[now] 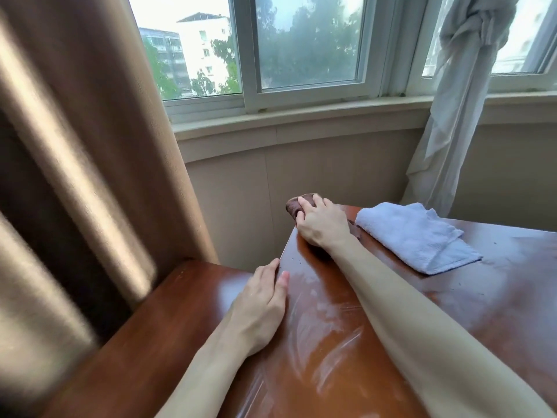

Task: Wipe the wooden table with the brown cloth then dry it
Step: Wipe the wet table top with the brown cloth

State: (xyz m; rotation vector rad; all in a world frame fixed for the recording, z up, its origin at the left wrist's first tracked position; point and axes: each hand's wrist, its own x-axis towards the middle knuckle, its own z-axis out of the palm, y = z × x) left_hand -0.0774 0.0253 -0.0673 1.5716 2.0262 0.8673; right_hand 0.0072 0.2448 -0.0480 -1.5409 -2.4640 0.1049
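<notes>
Right hand point(321, 223) fingers grip brown cloth point(297, 205) at wooden table point(497, 267) corner; left hand point(262, 300) fingers flat.

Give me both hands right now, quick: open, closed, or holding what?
Left hand: open, fingers straight, resting flat at the wooden table edge.
Right hand: closed on the brown cloth at the far corner.
</notes>
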